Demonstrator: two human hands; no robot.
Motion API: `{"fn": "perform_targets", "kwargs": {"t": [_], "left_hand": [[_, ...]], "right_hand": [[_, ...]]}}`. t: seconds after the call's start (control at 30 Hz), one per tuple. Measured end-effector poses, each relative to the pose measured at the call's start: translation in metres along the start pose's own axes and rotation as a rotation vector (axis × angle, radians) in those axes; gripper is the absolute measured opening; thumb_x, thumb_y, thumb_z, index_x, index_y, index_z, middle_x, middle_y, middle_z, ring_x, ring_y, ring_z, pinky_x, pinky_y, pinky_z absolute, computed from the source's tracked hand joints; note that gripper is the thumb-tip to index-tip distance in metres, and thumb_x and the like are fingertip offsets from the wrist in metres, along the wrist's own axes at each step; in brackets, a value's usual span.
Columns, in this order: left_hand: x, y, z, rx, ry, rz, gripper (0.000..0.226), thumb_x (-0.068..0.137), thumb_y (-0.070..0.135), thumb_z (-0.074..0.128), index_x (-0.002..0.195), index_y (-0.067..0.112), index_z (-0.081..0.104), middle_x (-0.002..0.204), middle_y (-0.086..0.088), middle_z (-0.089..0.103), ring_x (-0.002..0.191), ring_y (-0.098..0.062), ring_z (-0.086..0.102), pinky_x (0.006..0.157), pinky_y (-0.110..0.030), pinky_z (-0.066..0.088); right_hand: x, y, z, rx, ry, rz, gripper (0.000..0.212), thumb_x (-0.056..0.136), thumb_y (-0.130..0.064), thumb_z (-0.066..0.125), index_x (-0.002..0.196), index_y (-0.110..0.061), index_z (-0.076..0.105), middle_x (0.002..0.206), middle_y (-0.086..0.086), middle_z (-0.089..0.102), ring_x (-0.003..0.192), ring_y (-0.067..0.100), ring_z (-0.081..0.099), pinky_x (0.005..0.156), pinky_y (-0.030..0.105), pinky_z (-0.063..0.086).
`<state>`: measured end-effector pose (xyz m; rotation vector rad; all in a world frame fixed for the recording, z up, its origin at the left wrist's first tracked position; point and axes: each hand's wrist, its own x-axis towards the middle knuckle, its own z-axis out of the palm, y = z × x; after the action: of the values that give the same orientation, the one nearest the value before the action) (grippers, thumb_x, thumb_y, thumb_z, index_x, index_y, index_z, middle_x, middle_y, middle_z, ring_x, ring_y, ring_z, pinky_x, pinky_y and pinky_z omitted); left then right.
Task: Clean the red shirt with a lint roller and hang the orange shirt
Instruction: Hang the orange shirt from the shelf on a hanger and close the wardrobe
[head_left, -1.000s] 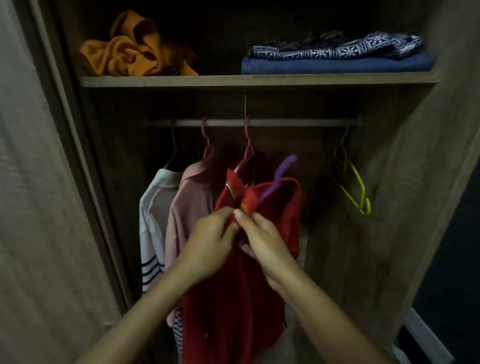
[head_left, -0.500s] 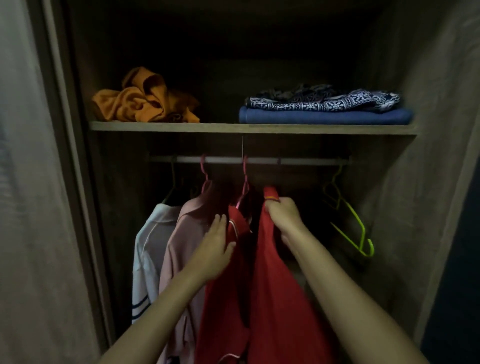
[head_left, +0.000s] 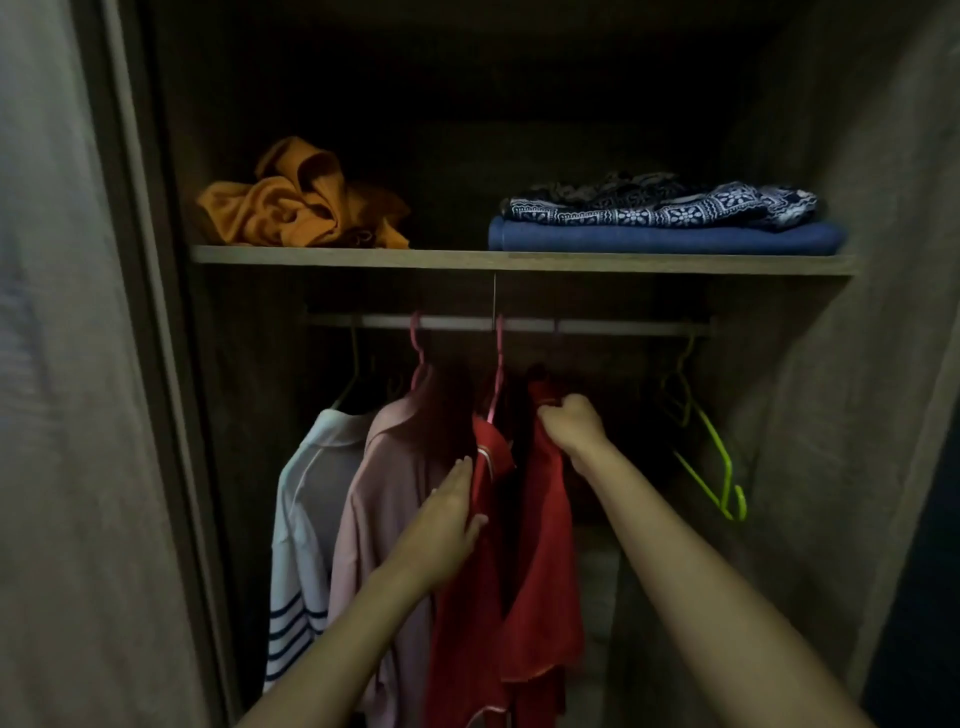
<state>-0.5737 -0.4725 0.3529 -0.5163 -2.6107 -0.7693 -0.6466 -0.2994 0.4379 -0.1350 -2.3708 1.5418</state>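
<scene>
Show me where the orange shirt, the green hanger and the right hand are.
orange shirt (head_left: 304, 208): head view, middle of the crumpled heap.
green hanger (head_left: 719, 462): head view, its sloping arm.
right hand (head_left: 574, 418): head view, back of the hand.

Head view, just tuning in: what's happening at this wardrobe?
A person is working on the red shirt that hangs under the rail. The right hand has a closed grip on the shirt's top near the rail, while the left hand rests open and flat against its front. The orange shirt lies crumpled on the shelf, not yet hung. A green hanger hangs bare at the right.
</scene>
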Motion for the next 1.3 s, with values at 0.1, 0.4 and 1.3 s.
{"fn": "perform_targets", "kwargs": {"t": [0.1,0.4,1.3], "left_hand": [[-0.003,-0.003,0.006,-0.031,0.011,0.020,0.078,0.087,0.009,0.058,0.151,0.005,0.014,0.158,-0.011,0.022,0.146,-0.018,0.022,0.118,-0.023,0.018],[-0.028,-0.003,0.035,-0.137,0.059,-0.034,0.089,0.070,-0.008,0.041,0.152,0.015,0.016,0.115,-0.019,0.068,0.102,-0.034,0.066,0.083,-0.039,0.051],[0.061,0.050,-0.278,0.244,0.809,0.157,0.048,0.094,0.023,0.054,0.140,0.013,0.041,0.148,-0.008,0.041,0.139,-0.019,0.035,0.115,-0.032,0.028]], "right_hand": [[-0.029,0.011,-0.006,-0.129,0.009,-0.072,0.021,0.084,-0.014,0.056,0.103,-0.009,0.065,0.096,0.012,0.068,0.092,0.032,0.067,0.063,0.026,0.045],[-0.133,0.105,0.016,-0.436,-0.061,-0.092,0.046,0.092,0.001,0.041,0.136,-0.012,0.047,0.116,0.012,0.067,0.103,0.026,0.066,0.068,0.013,0.048],[-0.134,-0.168,-0.018,-0.327,0.237,-1.026,0.056,0.098,-0.028,0.050,0.149,-0.011,0.035,0.149,0.007,0.045,0.137,0.017,0.042,0.108,0.025,0.034]]}}
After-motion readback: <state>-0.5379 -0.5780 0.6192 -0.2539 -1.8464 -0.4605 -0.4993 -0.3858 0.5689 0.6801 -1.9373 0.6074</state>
